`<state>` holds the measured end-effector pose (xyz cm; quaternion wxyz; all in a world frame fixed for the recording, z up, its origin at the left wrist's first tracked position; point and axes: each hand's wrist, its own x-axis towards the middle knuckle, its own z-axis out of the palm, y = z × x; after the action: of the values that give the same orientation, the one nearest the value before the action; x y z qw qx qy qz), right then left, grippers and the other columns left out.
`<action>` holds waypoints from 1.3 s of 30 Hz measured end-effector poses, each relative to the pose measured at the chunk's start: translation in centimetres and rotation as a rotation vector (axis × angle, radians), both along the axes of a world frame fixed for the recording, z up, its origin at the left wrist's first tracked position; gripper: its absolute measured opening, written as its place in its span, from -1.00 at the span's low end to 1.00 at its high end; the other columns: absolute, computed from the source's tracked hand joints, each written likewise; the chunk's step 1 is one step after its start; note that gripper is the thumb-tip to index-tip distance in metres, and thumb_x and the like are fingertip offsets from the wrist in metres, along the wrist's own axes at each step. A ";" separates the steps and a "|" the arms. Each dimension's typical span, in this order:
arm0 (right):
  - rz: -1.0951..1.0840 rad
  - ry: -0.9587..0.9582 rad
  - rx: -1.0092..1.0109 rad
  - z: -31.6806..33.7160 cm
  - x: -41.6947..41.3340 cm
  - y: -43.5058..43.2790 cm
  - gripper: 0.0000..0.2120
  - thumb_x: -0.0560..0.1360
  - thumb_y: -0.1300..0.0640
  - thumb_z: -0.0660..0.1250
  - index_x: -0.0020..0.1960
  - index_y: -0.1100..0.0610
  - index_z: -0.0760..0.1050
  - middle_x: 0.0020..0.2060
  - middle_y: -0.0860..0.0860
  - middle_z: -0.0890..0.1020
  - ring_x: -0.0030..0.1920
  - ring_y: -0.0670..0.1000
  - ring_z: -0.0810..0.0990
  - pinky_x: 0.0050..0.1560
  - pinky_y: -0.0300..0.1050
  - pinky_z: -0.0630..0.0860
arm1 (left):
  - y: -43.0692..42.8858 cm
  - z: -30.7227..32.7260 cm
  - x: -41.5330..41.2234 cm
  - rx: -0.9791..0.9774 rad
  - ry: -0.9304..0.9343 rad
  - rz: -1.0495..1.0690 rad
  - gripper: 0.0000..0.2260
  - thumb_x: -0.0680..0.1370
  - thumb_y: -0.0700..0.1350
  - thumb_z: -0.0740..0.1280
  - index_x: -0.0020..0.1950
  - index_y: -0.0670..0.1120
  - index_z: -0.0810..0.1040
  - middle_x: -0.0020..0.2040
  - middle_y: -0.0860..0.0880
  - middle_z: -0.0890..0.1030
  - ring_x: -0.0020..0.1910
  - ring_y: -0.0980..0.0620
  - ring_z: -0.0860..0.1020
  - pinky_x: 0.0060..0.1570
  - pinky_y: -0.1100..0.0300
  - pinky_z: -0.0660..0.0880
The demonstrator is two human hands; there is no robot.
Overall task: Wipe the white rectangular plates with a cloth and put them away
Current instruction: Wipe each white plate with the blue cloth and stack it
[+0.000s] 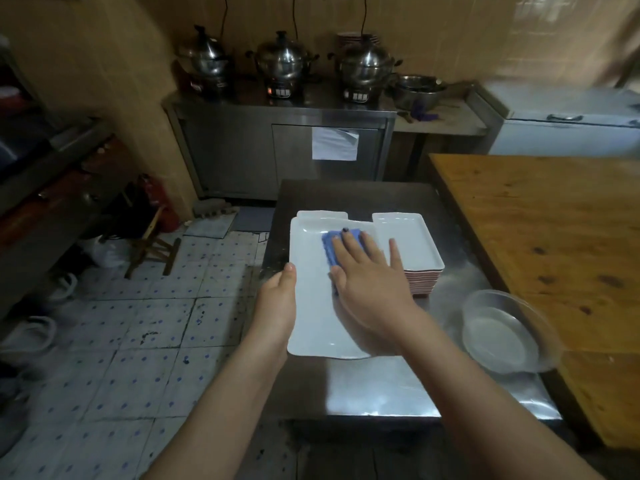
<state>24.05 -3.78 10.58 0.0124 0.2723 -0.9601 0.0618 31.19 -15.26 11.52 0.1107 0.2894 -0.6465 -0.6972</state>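
Right hand (367, 282), fingers spread, presses the blue cloth (330, 249) under them onto a white plate (311, 317); left hand (277, 299) pinches its rim.

tan tiled wall (450, 36) | blue-dotted floor tiles (145, 327) | wooden table (554, 237)

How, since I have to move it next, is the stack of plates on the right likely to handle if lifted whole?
Probably heavy: the stack of plates shows many rims piled up. Likely stiff but breakable, as they look like glazed ceramic. The glossy top plate might slide if the stack tilts.
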 end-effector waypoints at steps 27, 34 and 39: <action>-0.214 -0.183 -0.526 -0.7 4.7 -6.0 -0.55 0.60 0.12 0.17 0.48 0.07 0.25 0.48 -0.01 0.27 0.42 0.03 0.30 0.37 -0.10 0.24 | -7.5 -1.6 1.5 0.030 0.042 -0.024 -0.68 0.65 0.03 0.07 -0.15 -0.03 0.53 -0.24 0.00 0.63 -0.26 0.01 0.61 -0.36 0.24 0.49; -0.458 -0.247 -0.599 -1.5 4.5 -6.8 -0.52 0.47 0.09 0.40 0.36 0.12 0.40 0.19 0.04 0.57 0.20 0.11 0.52 0.25 0.09 0.42 | -7.5 -3.6 1.3 0.022 0.033 -0.040 -0.72 0.64 0.03 0.06 -0.03 -0.01 0.54 -0.19 -0.01 0.64 -0.24 0.03 0.61 -0.38 0.25 0.47; -0.512 -0.551 -0.745 -2.9 3.9 -6.4 -0.78 0.41 0.09 0.47 -0.08 0.22 0.55 -0.16 0.08 0.62 -0.09 0.09 0.59 -0.26 -0.12 0.43 | -7.7 -6.5 1.0 0.013 -0.019 -0.025 -0.73 0.64 0.04 0.06 0.08 -0.01 0.51 -0.12 0.05 0.62 -0.14 0.07 0.59 -0.28 0.23 0.47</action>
<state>27.96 -10.16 7.69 -0.1296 -0.0200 -0.8765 0.4631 32.19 -22.96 5.02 0.0939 0.2886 -0.6464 -0.7000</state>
